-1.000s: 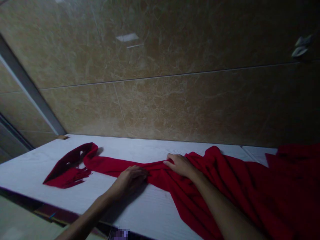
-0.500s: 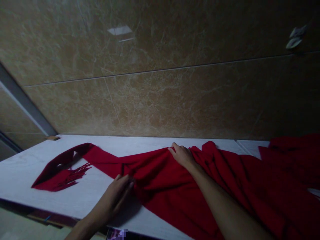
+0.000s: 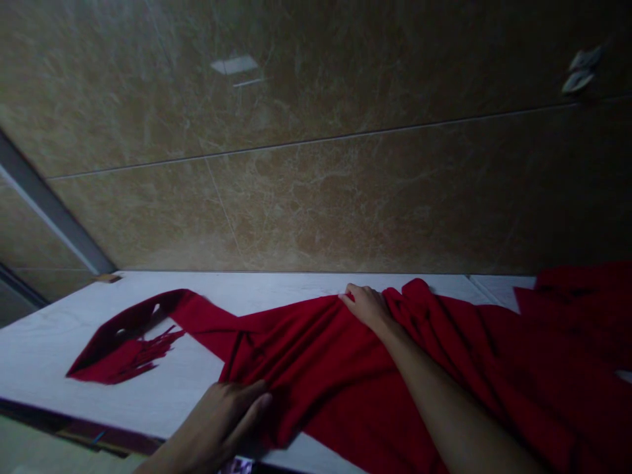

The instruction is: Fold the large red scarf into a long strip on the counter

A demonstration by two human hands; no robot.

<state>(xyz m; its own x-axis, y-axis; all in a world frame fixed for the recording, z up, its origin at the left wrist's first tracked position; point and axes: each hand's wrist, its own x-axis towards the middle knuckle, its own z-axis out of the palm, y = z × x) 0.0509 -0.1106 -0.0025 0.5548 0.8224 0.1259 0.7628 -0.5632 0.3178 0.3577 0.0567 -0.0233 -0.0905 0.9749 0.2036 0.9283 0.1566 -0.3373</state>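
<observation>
the person works with two bare hands: the left hand (image 3: 223,420) and the right hand (image 3: 368,307) are both uncovered. the right forearm (image 3: 444,403) is bare and slender along all its visible length, and the left forearm (image 3: 165,463) is bare too, seen in dim light.

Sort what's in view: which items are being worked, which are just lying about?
In hand: red scarf, left hand on its near edge, right hand at its far edge.
Lying about: red fabric at far right, small brown block, wall fixture.
</observation>
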